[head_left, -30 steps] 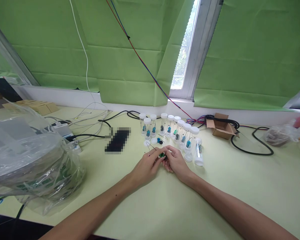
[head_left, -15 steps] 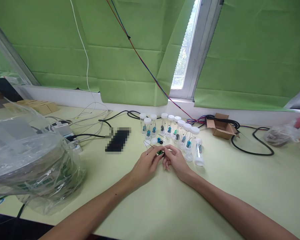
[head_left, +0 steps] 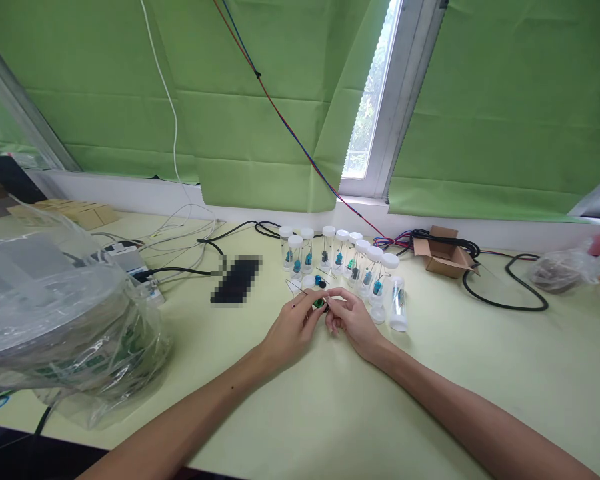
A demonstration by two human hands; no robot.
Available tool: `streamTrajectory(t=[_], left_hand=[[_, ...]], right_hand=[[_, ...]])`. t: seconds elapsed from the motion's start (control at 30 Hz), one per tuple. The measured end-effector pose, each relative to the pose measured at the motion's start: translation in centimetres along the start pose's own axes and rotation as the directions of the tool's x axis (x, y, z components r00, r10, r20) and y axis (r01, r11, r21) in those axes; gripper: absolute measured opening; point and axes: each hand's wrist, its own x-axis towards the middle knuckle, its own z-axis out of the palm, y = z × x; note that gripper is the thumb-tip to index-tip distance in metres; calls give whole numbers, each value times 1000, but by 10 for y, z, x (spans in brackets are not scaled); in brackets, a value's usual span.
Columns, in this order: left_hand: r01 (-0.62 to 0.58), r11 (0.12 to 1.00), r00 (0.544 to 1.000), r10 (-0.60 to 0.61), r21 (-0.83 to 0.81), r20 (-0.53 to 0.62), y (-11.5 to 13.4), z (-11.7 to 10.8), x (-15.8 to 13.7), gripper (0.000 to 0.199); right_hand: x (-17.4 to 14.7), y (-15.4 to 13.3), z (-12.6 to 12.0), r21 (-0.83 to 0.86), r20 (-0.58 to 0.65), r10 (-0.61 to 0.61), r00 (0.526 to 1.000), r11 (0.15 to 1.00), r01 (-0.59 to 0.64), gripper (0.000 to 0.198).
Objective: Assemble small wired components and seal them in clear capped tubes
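My left hand (head_left: 291,328) is closed in a pinch on a small green part (head_left: 319,303) with a dark end. A thin bent wire (head_left: 291,288) sticks out past the left fingers. Against the other side of that part, my right hand (head_left: 353,319) has thumb and index pressed together, its other fingers curled under; the fingertips hide the exact grip. Just beyond the hands lies a blue and black part (head_left: 320,282), beside a white cap (head_left: 309,283). Several clear white-capped tubes (head_left: 339,261) stand behind, with blue, green or dark parts inside.
A capped tube (head_left: 398,304) lies at the right of the group. Farther right are an open cardboard box (head_left: 445,257) and a black cable (head_left: 520,308). On the left stand a large plastic-wrapped container (head_left: 80,333) and a pixelated dark object (head_left: 236,280).
The green part and the fingers around it have shifted very slightly. Both hands stay together in the same place, and the tubes have not moved.
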Motion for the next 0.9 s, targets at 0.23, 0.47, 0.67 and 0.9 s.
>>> streamTrajectory(t=[0.23, 0.47, 0.67, 0.9], left_hand=[[27, 1000, 999, -26, -14, 38, -1, 1, -1, 28], [54, 999, 996, -53, -6, 73, -1, 0, -1, 28], [46, 999, 996, -46, -7, 74, 2, -3, 1, 31], [16, 1000, 996, -15, -3, 93, -2, -1, 0, 34]], right_hand=[[1, 2, 0, -51, -10, -6, 1000, 999, 6, 42], [1, 4, 0, -63, -17, -20, 1000, 998, 19, 41], [2, 5, 2, -46, -8, -18, 1000, 999, 18, 42], [1, 5, 2, -53, -4, 8, 1000, 999, -9, 42]])
